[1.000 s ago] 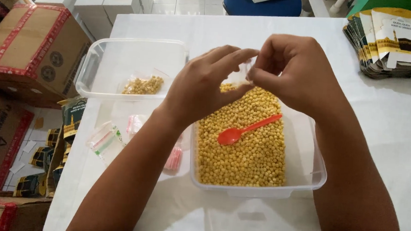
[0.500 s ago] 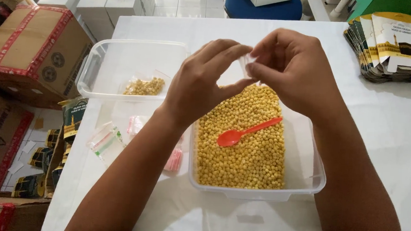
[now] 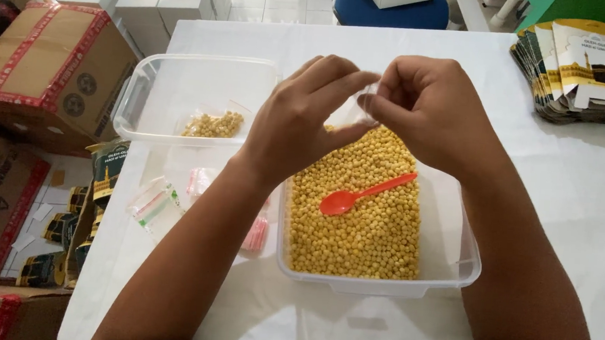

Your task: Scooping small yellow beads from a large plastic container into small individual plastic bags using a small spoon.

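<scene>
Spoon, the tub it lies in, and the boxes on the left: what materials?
Orange spoon: looks like moulded plastic, uniform glossy colour. Tub: clear, slightly frosted plastic; yellow kernels show through its wall. Boxes: brown corrugated cardboard, matte, edges sealed with red tape.

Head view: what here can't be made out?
- What the left hand and right hand pinch: thin, clear, mostly covered by fingers.
- Far end of the clear plastic tub of yellow beans: behind both hands.
- Brown cardboard boxes: cut off by left edge.

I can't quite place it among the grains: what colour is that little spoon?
Orange-red, lying on the yellow grains; the spoon shows in the head view.
</scene>
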